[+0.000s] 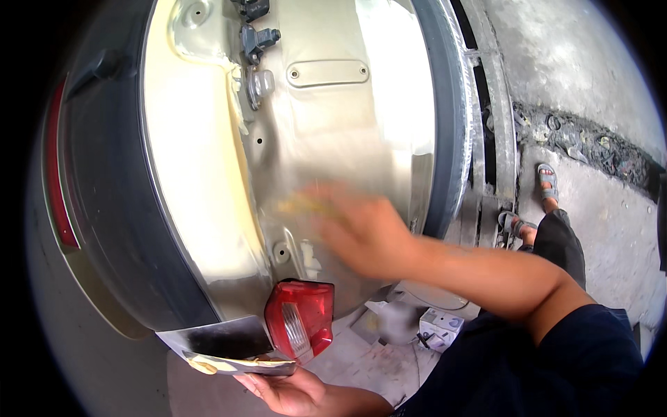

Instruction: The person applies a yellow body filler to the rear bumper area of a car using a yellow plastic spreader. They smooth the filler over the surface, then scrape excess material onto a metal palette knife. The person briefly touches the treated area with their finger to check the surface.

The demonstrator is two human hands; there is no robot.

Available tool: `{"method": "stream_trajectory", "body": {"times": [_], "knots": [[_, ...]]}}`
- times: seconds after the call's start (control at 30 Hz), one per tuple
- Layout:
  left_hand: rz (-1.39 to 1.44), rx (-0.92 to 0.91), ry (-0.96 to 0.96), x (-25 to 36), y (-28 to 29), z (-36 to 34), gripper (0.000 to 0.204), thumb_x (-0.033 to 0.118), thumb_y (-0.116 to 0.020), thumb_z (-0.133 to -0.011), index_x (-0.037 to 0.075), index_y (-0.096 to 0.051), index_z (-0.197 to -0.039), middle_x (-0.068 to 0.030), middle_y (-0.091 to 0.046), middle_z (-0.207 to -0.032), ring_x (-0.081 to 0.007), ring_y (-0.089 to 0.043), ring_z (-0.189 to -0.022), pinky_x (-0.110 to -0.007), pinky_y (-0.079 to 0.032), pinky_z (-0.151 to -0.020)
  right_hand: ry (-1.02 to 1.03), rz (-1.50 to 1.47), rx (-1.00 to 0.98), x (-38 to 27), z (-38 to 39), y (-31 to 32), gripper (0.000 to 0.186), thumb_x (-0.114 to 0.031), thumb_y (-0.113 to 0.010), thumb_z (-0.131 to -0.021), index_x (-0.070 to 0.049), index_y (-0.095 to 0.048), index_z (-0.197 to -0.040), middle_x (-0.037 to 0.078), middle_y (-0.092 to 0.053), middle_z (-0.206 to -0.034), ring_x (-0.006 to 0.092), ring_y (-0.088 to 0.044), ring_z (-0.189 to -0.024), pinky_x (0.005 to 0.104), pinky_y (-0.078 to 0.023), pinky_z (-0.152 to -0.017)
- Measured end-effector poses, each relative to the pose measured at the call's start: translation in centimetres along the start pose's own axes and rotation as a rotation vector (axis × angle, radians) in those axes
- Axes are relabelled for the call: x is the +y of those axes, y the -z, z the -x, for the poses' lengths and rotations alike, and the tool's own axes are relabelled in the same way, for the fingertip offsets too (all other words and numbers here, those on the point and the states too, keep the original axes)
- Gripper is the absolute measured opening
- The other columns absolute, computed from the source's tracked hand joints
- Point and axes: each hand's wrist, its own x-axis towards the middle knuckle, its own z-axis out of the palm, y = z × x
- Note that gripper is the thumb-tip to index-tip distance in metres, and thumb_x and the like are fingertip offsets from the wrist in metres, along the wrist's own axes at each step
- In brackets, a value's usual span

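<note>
Glossy plastic tail light [316,306], smooth shiny metal panel [330,121], matt cream coating [194,160]

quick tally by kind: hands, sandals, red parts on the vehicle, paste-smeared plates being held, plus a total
Hands: 2 (left hand, right hand, blurred)
Sandals: 2 (upper sandal, lower sandal)
Red vehicle parts: 2 (tail light, long strip)
Paste-smeared plates held: 1 (flat plate)
Total: 7

Beyond the right grip [365,226], the smooth panel [326,132] leaves free passage beside the small lamp [261,85]; the red tail light [302,316] stands between both grips.
</note>
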Motion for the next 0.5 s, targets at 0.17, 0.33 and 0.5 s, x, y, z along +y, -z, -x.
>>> {"method": "stream_trajectory", "body": {"times": [0.17, 0.33, 0.5], "knots": [[-0.009, 0.083, -0.022, 0.1, -0.4, 0.5, 0.041, 0.005, -0.05, -0.094, -0.008, -0.04, -0.132, -0.018, -0.05, -0.128, -0.0227, -0.054, -0.113, -0.034, -0.044, -0.1, 0.187, 0.054, 0.241, 1.2, -8.3, -0.6, 0.031, 0.001, -0.053, -0.08, 0.001, -0.056, -0.11, 0.019, -0.062, -0.097, 0.0367, -0.056, -0.089, 0.0431, -0.046, -0.081], [-0.01, 0.071, 0.004, 0.1, 0.1, 0.2, 0.04, 0.005, -0.05, -0.093, -0.008, -0.041, -0.13, -0.0179, -0.051, -0.127, -0.0226, -0.055, -0.111, -0.034, -0.045, -0.099, 0.286, 0.141, 0.301, 2.5, -10.6, -1.6, 0.03, -0.001, -0.054, -0.082, -0.003, -0.058, -0.112, 0.015, -0.062, -0.096, 0.0321, -0.057, -0.089, 0.0383, -0.047, -0.078], [-0.005, 0.061, 0.022, -0.2, 0.5, 0.2, 0.039, 0.004, -0.05, -0.093, -0.008, -0.042, -0.129, -0.018, -0.053, -0.125, -0.0224, -0.056, -0.11, -0.033, -0.046, -0.098, 0.302, 0.155, 0.201, 3.5, -9.0, -2.6, 0.031, 0.003, -0.053, -0.08, -0.002, -0.059, -0.11, 0.015, -0.063, -0.094, 0.0323, -0.057, -0.088, 0.0389, -0.048, -0.077]]}}
